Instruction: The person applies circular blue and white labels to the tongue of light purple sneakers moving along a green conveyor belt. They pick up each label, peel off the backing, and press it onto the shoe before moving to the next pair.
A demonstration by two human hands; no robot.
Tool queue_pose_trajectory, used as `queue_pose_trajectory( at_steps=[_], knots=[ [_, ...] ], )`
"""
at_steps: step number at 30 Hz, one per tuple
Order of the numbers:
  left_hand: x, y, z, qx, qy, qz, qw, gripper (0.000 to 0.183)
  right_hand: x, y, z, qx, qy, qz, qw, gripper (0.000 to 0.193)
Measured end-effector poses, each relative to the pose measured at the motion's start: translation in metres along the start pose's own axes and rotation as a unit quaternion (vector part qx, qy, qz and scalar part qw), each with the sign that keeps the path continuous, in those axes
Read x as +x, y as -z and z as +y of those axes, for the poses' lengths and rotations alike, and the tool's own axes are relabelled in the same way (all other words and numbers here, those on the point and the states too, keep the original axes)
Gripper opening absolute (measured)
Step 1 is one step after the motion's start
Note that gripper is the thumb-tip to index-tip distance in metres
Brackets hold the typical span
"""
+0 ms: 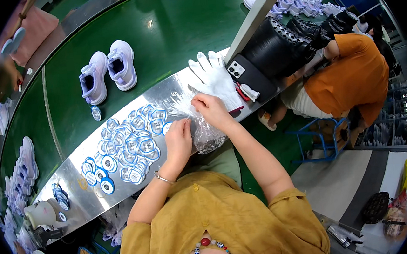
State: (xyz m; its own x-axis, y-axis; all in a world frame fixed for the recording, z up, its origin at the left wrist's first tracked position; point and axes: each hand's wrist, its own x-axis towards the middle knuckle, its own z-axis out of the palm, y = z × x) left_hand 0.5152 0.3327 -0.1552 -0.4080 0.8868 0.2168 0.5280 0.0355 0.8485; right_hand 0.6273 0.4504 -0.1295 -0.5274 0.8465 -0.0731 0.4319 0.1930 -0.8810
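Both my hands meet over the metal ledge at a clear plastic bag (208, 137) that bulges toward my lap. My right hand (211, 110) has its fingers pinched at a bunch of thin clear plastic strands (180, 105), which fan out toward the belt. Beside it my left hand (179, 141) is closed, thumb against fingers; whatever it may hold is too small to tell. Left of my left hand lies a spread pile of round blue-and-white tags (130, 145). A white work glove (215, 81) rests just beyond my right hand.
A pair of white-lilac sneakers (106, 70) stands on the green conveyor belt (165, 26). Right of the glove are a phone (235, 69) and a black cylinder (269, 48). A co-worker in an orange shirt (354, 75) sits at right, near a blue-framed stool (320, 138).
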Motion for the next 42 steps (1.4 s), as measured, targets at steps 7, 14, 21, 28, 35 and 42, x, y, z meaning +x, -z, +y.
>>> queue_pose_trajectory(
  at_steps=[7,14,21,28,35,42],
  knots=[
    [-0.006,0.005,0.029,0.121,-0.164,0.025,0.979,0.011,-0.001,0.038,-0.007,-0.290,0.128,0.138,0.938,0.017],
    [0.001,-0.017,0.026,0.158,-0.254,-0.060,0.952,0.012,0.002,0.050,0.023,-0.213,0.011,0.139,0.967,0.023],
    [0.002,-0.016,0.012,0.142,-0.217,-0.048,0.965,0.010,-0.033,0.073,0.009,-0.393,-0.011,0.122,0.911,0.022],
    [0.000,-0.003,0.029,0.128,-0.206,-0.046,0.969,0.014,-0.034,0.065,0.011,-0.344,-0.013,0.089,0.934,0.039],
    [-0.001,0.029,0.050,-0.032,-0.011,-0.043,0.998,0.012,-0.046,0.068,-0.027,-0.122,0.060,0.153,0.979,0.022],
    [0.036,0.064,0.038,-0.253,0.131,-0.029,0.958,0.019,-0.043,0.040,-0.049,0.044,0.042,0.068,0.996,0.018]
  ],
)
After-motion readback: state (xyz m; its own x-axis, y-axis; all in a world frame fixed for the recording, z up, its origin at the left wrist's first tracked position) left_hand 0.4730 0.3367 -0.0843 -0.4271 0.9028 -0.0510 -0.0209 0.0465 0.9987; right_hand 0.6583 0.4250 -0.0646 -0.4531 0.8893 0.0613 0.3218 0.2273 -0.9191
